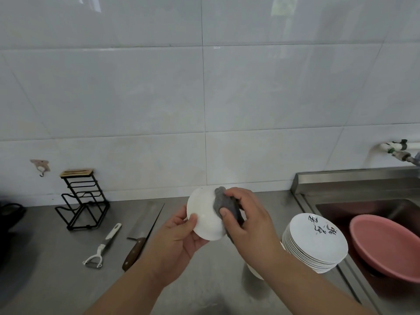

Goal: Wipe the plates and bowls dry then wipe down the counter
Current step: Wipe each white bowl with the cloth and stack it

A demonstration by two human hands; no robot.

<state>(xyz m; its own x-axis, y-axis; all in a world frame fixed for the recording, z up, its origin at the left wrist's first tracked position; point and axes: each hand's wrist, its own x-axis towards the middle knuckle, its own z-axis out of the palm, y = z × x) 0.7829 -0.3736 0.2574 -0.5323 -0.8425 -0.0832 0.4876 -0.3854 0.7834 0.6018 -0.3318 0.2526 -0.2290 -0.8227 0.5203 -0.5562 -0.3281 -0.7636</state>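
Note:
My left hand (179, 239) holds a white bowl (204, 214) above the grey counter (56, 280), thumb on its outer wall. The bowl is tipped so that its underside faces me. My right hand (247, 221) grips a grey cloth (223, 202) and presses it against the bowl's right side. A stack of white plates (316, 243) with black markings on the top one stands to the right, near the sink. Under my right forearm part of another white dish (255, 271) shows on the counter.
A cleaver (142, 226) with a wooden handle and a white peeler (103, 248) lie left of the bowl. A black wire rack (83, 201) stands by the wall. A pink basin (386, 244) sits in the steel sink (336, 198) at right, under a tap (402, 155).

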